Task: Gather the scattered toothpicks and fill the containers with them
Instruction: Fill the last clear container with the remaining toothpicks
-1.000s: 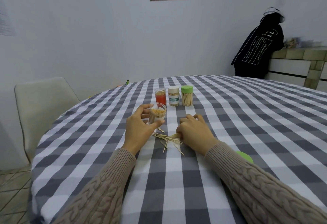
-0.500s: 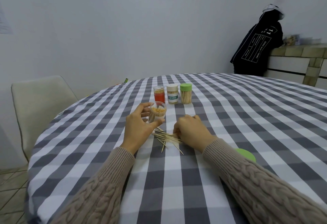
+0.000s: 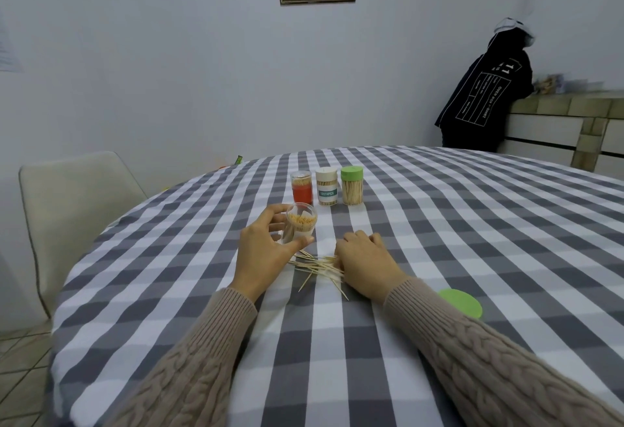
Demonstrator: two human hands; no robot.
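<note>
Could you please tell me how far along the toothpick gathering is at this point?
Three containers stand filled at the back. The left hand holds an open clear container, partly filled. The right hand rests on the scattered toothpicks, which remain to go in; a green lid lies loose.

sleeves [image 3: 489,352]: beige cable-knit | cuffs: ribbed | left hand [image 3: 261,251], right hand [image 3: 366,259]: bare
</note>
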